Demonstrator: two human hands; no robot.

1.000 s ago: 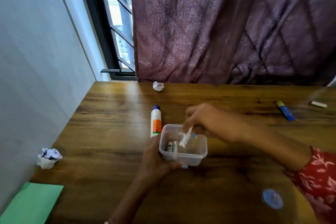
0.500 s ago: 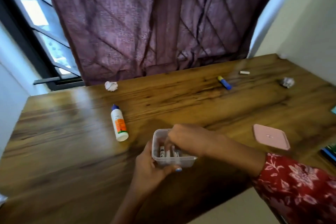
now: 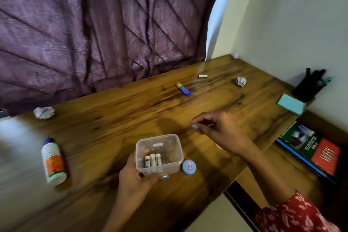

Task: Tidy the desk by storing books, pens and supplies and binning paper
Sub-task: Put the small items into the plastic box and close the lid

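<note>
Near the desk's (image 3: 113, 124) front edge, the left hand (image 3: 135, 177) gripped a clear plastic tub (image 3: 160, 153) holding three small white tubes (image 3: 153, 161), while the right hand (image 3: 220, 132) hovered beyond it with fingers loosely curled, apparently empty, though blur made that uncertain. Reaching onward for the blue glue stick (image 3: 183, 89), the forearm could have clipped the tub's rim and tipped it, or knocked the small blue cap (image 3: 189, 167) off the edge.

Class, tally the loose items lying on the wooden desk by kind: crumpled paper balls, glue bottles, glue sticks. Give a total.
Crumpled paper balls: 3
Glue bottles: 1
Glue sticks: 1
Total: 5
</note>
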